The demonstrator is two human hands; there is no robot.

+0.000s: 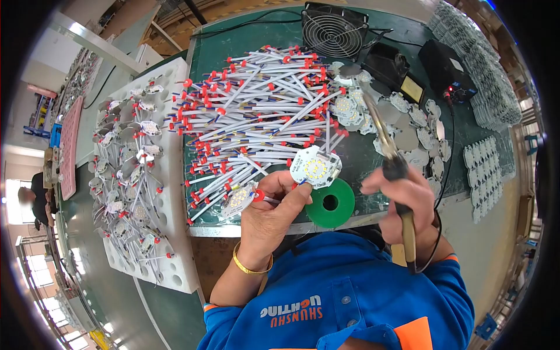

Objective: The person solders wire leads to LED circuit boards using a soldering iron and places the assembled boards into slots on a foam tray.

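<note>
My left hand (275,205) pinches a wire lead by a round white LED board (309,166), whose yellow chips face up. A second LED board (236,201) with a red cap beside it sticks out on that hand's left side. My right hand (411,201), slightly blurred, is wrapped around a soldering iron (394,166). The iron points up and away from the held board, its tip over the loose boards. A green spool (344,211) lies at the table edge between both hands. Beyond my left hand spreads a large pile of white wire leads (256,111) with red caps.
A white foam tray (181,256) at left holds many wired boards. Loose LED boards (417,116) lie at right, near a fan (332,35) and a black soldering station (448,70). Board panels (484,175) stack far right. The iron's cord (446,175) loops at right.
</note>
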